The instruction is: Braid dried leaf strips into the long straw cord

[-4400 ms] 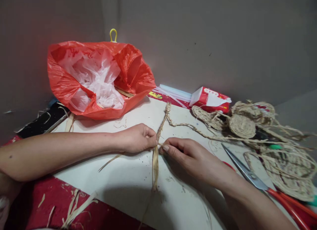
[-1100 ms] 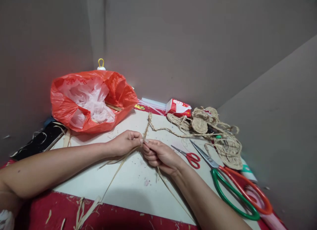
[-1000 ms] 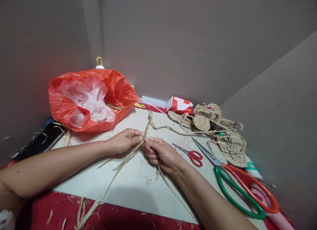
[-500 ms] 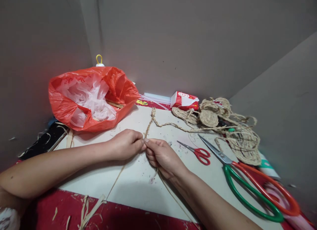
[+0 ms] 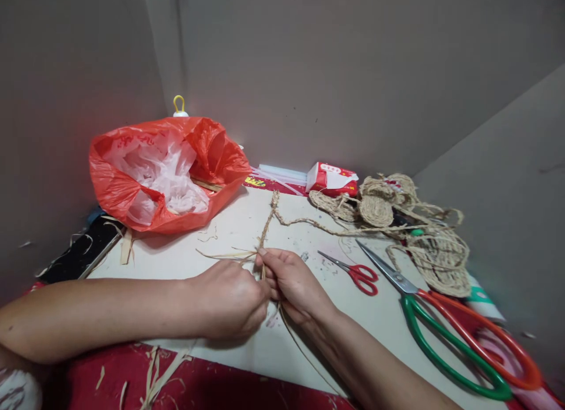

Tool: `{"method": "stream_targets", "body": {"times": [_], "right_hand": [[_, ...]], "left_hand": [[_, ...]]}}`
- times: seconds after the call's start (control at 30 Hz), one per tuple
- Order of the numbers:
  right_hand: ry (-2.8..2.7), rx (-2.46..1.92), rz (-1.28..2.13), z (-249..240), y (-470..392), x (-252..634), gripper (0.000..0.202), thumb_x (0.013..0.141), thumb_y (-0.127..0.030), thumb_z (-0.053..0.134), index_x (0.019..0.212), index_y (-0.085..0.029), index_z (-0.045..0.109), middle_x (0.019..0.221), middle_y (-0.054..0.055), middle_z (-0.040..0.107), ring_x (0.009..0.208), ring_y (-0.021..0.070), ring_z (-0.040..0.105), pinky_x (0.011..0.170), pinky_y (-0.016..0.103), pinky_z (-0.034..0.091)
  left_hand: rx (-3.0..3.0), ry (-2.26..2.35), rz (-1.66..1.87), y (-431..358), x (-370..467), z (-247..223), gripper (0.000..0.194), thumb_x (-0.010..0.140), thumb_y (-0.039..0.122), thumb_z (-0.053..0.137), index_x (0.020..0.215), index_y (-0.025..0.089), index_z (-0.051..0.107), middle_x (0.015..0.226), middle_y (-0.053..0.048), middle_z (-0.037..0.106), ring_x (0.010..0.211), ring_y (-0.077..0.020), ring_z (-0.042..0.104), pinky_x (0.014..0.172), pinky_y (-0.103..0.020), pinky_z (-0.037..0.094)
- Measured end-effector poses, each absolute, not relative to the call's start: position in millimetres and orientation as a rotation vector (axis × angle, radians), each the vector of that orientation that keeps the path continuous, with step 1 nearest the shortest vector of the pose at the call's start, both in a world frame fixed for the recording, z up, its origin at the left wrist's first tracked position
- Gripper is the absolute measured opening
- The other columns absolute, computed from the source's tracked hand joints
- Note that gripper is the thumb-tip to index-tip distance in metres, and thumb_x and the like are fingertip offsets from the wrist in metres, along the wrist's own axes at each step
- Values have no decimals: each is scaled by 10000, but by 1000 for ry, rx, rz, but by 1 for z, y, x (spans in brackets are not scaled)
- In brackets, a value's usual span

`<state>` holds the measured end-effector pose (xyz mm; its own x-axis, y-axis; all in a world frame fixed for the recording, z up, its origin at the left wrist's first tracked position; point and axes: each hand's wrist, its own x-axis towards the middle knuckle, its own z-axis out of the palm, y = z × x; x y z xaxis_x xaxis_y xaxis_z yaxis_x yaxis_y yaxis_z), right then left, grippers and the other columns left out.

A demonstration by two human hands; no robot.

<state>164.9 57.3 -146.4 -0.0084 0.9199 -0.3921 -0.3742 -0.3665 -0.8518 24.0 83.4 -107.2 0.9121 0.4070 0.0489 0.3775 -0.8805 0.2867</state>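
A thin braided straw cord (image 5: 266,227) runs down the white board to my hands. My right hand (image 5: 289,280) pinches its lower end between thumb and forefinger, and a long loose strand (image 5: 304,354) trails below it toward the near edge. Just left of it and a little lower, my left hand (image 5: 232,298) is closed round straw strands, most of them hidden by the fingers. Several loose strand ends (image 5: 225,255) stick out leftward above my left hand. The cord's top joins another braided length (image 5: 318,225) that runs right to a coiled pile.
Right of my hands lie small red scissors (image 5: 353,272) and large red-and-green shears (image 5: 404,283). Coiled straw pieces (image 5: 375,211) sit behind them, beside a tissue pack (image 5: 333,179). A red plastic bag (image 5: 225,201) stands at back left. Straw scraps (image 5: 161,377) lie at the near edge.
My left hand has moved down toward me, away from the right fingertips. Loose strand ends now show above it, pointing left. My right hand keeps its pinch in nearly the same place.
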Motion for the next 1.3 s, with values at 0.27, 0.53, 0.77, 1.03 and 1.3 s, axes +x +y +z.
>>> {"method": "stream_targets", "body": {"times": [0.27,0.53,0.77,1.03,1.3], "right_hand": [[-672,-1144,1739,-143,63,176,324,677,-402,707,640,-160,496,424,-140,202,381,10,72,348,154,57],[-769,-1189,1825,-143,66,185,342,701,-437,696,648,-167,492,432,-136,197,379,18,73,347,159,54],[-1046,-1301,1808,-144,68,196,303,762,-448,629,699,-164,546,417,-109,279,379,47,147,357,193,83],[-1569,-1486,1430,-144,68,200,257,871,-347,479,729,-160,584,538,-49,409,482,88,318,469,212,261],[-1743,-1566,1175,-141,66,195,257,872,-305,459,668,-181,552,650,0,552,638,150,471,621,260,361]], "left_hand": [[1672,870,617,127,33,-114,123,800,212,442,889,156,507,748,-22,606,635,-114,562,616,-245,442],[1588,758,363,131,38,-133,217,800,223,431,656,131,564,514,49,434,458,-62,337,472,-195,272],[1851,727,222,139,33,-125,232,817,196,425,691,137,611,623,24,550,572,-85,437,583,-194,349],[1733,712,127,145,34,-134,263,807,291,463,664,138,622,560,31,508,490,-71,362,495,-204,288],[1444,745,90,142,34,-132,229,780,355,518,644,172,503,436,90,315,355,-53,194,375,-220,129]]}}
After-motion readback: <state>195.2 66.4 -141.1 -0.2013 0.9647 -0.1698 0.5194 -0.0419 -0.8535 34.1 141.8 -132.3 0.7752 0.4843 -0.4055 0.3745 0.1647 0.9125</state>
